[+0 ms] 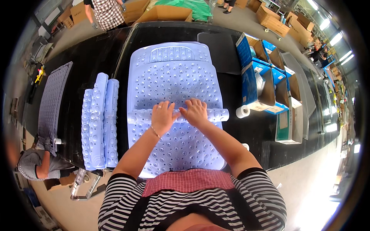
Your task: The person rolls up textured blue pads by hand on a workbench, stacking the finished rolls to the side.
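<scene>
The light-blue studded mat (175,82) lies at the centre of the black table (252,134), in front of the person, with a rolled band (217,115) crossing it from 9 to 3 o'clock; whether the sheet on the near side of the band belongs to the same mat cannot be told. The left hand (163,116) rests palm down on the band, partly open, its fingers slightly bent and pointing to 12 o'clock. The right hand (195,111) bears on the band just beside it, likewise partly open, fingers spread and thumb near the other thumb; neither hand is closed into a fist. At 9 o'clock from the mat, three blue rolls (101,123) lie side by side, and farther out in that direction is a grey studded mat (54,104). A white roll (243,111) stands near the band's end at 3 o'clock. Open blue cartons (248,86) occupy 2 o'clock, and a dark flat sheet (219,52) lies at 1 o'clock. Beyond the table, a co-worker in a striped top (29,163) is at 8 o'clock, a person in a checked apron (106,13) stands at 11 o'clock, and brown cardboard boxes (165,13) and green sheeting (192,9) are at 12 o'clock.
</scene>
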A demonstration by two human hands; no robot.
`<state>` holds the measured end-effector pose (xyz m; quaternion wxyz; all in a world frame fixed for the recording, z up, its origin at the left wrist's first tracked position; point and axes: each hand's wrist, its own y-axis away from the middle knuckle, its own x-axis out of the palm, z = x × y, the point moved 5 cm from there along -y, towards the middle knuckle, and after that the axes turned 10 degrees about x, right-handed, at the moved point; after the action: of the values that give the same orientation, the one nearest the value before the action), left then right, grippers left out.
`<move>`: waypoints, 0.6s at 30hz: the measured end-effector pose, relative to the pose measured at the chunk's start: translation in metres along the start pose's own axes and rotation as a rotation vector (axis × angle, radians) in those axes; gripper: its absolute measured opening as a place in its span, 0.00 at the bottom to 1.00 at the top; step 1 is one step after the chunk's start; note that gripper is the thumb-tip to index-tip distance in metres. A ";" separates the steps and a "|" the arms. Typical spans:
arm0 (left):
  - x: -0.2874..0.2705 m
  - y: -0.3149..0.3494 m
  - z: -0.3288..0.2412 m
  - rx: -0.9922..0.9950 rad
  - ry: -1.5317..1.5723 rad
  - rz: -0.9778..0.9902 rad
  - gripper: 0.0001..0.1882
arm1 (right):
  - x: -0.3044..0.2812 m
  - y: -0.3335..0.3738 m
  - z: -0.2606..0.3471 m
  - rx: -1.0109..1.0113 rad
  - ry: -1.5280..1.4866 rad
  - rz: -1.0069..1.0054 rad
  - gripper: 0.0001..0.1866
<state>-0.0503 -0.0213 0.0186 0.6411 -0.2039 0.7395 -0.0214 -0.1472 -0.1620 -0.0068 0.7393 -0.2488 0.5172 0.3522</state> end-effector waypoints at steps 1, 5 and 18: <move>0.000 0.003 -0.002 0.000 -0.029 0.036 0.39 | -0.003 -0.011 0.000 0.018 -0.030 0.046 0.29; 0.007 0.000 0.011 -0.050 -0.059 0.216 0.53 | -0.005 -0.024 0.004 -0.072 -0.101 0.001 0.30; -0.018 0.014 -0.009 -0.048 0.012 0.448 0.41 | -0.042 0.047 0.013 -0.174 0.148 0.236 0.35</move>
<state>-0.0607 -0.0042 0.0332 0.6203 -0.0497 0.7706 0.1379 -0.1851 -0.1342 0.0366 0.6281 -0.2745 0.5637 0.4609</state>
